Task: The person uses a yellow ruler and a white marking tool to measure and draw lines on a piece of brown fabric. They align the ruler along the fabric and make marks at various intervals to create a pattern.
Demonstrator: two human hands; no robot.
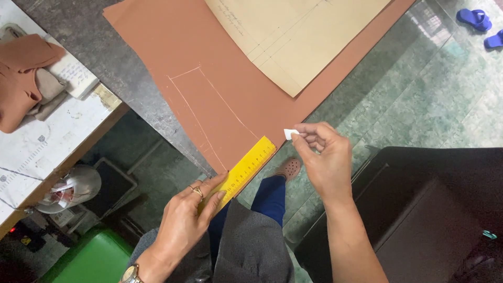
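Note:
A sheet of brown fabric (209, 78) lies on the dark table (115, 63), with chalk lines drawn on it. A yellow ruler (250, 163) rests at the fabric's near corner. My left hand (186, 220), wearing a ring and a wristwatch, presses its fingers flat on the ruler's lower end. My right hand (325, 160) pinches a small white piece of chalk (290, 133) just right of the ruler's upper end, close to the fabric's edge. A cream paper pattern (293, 36) lies on the fabric farther back.
A white side table (47, 141) on the left carries folded brown cloth (21, 73) and a notebook (73, 71). A dark cabinet (429, 209) stands at the right. Blue slippers (479, 23) lie on the green tiled floor. A green stool (89, 259) is below left.

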